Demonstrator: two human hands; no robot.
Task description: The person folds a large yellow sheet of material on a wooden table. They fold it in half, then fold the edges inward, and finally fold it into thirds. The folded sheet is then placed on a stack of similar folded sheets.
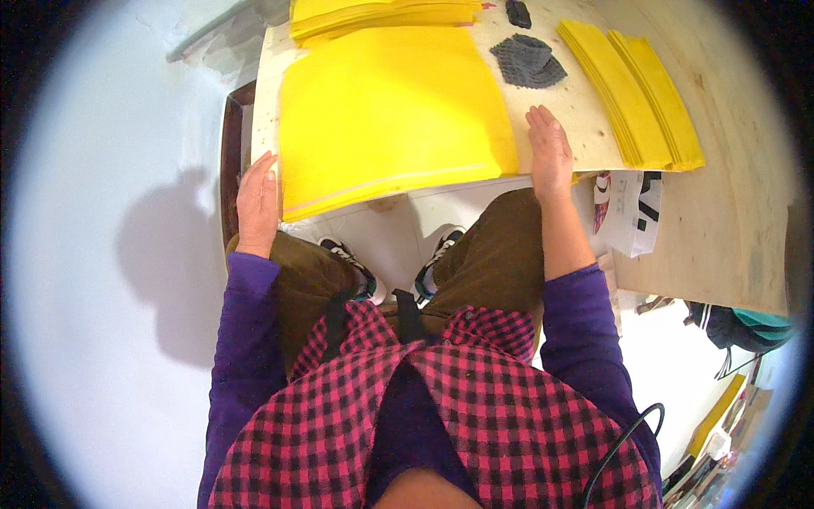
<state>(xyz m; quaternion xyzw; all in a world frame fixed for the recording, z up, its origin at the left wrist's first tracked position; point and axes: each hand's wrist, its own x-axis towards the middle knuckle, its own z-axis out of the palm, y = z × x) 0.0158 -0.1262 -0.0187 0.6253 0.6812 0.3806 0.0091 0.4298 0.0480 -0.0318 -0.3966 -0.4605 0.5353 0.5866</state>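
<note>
A broad yellow cloth sheet or stack of sheets (394,110) lies flat on the pale wooden table, a light line running along its near edge. That near edge reaches the table's front. At its left side is my left hand (258,204), held on edge with the fingers straight and the palm turned toward the cloth. My right hand (551,154) stands by the right side in the same way, fingers stretched out and a little apart from the yellow edge. Nothing is gripped in either hand. Whether the left fingers touch the cloth, I cannot tell.
Behind the sheet lies a yellow folded stack (381,19). A crumpled grey knitted cloth (527,61) and a small black object (517,13) sit to its right. Two narrow yellow piles (632,97) lie farther right. Below the table edge hangs a white bag (632,216). A wall (110,254) stands at left.
</note>
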